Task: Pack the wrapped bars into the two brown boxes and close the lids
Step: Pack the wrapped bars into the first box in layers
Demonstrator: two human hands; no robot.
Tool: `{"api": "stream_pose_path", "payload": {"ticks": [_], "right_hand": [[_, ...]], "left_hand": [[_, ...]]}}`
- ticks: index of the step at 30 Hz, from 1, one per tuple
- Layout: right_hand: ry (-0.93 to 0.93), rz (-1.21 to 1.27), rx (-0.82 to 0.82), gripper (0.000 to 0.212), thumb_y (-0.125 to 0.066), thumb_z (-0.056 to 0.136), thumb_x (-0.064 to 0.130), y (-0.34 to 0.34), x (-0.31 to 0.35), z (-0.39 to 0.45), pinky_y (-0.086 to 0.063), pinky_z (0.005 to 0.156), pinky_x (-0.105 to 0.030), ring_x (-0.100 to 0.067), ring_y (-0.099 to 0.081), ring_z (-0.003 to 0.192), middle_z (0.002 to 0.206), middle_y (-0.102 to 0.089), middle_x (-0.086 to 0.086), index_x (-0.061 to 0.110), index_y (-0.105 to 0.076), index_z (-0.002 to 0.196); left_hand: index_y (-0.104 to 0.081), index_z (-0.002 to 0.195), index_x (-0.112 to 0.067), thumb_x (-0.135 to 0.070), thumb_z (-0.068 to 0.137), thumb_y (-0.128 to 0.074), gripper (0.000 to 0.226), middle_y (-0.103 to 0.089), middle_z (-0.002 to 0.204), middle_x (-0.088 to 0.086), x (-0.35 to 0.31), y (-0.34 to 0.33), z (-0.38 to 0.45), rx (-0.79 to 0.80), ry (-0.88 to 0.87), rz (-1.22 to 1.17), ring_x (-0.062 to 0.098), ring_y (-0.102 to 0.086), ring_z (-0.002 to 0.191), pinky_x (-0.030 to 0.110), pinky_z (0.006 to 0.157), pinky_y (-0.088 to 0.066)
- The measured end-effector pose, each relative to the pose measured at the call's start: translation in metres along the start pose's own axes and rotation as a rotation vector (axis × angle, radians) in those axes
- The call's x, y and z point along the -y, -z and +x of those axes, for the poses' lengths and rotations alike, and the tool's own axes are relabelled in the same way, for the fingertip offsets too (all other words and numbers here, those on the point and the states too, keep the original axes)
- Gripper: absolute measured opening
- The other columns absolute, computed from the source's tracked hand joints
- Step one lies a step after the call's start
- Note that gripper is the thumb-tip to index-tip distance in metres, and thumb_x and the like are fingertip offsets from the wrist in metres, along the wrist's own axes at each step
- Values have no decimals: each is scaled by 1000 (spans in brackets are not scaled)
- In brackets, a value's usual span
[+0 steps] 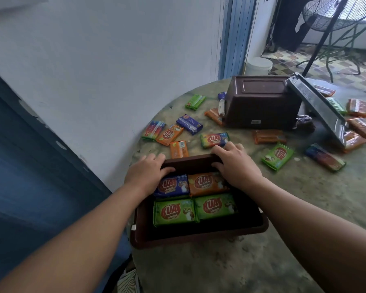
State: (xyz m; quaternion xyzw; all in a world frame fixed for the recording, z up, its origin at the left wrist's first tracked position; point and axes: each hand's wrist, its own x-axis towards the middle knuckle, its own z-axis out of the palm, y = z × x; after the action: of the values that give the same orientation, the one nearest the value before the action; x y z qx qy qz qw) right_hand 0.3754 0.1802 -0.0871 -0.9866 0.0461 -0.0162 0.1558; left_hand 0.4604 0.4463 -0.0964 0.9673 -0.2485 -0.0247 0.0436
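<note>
A brown box (pixel 199 235) stands open at the table's near edge, holding several wrapped bars: a blue one (pixel 171 186), an orange one (pixel 207 182) and two green ones (pixel 174 212). My left hand (pixel 145 175) grips the far rim at its left corner, thumb inside. My right hand (pixel 234 163) grips the same rim at the right, fingers over the top. A second brown box (pixel 262 102) lies on its side farther back, its grey lid (pixel 317 108) hanging open. Loose bars (pixel 172 134) lie scattered around it.
The round mottled table (pixel 283 229) ends close to the white wall on the left. More loose bars (pixel 278 156) lie right of my hands and beyond the grey lid. A white bucket (pixel 259 65) and a fan stand are on the tiled floor behind.
</note>
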Motion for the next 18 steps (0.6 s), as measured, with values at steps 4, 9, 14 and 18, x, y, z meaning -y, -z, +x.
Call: {"api": "stream_pose_path", "payload": {"ticks": [4,9,14,18], "right_hand": [[-20,2,-14,30,-59,100,40,-3,7,11,-51,87,-46,-28,-41,116,122,-50,-1,36,-50,128],[-51,-23,-13,32,-59,100,41,-4,10,12,-51,87,-46,-27,-42,115,123,-49,-1,37,-48,130],[-50,-39,-18,33,-58,100,41,-4,11,9,-51,87,-47,-29,-42,115,124,-50,-3,36,-48,131],[-37,-31,-22,33,-58,100,41,-3,10,8,-51,88,-46,-30,-42,117,124,-50,-4,35,-49,132]], "left_hand": [[-51,109,-22,-71,95,-42,51,-60,110,3,12,-1,14,-14,-26,3,26,-55,108,39,72,-44],[-51,108,-22,-70,96,-43,50,-60,109,3,14,-2,20,-36,-47,35,26,-55,105,36,69,-39],[-51,109,-24,-72,96,-40,52,-61,107,1,13,-1,16,-60,-36,72,24,-56,101,36,69,-43],[-52,115,-24,-79,94,-23,65,-62,115,5,8,6,14,11,6,95,28,-56,108,44,87,-46]]}}
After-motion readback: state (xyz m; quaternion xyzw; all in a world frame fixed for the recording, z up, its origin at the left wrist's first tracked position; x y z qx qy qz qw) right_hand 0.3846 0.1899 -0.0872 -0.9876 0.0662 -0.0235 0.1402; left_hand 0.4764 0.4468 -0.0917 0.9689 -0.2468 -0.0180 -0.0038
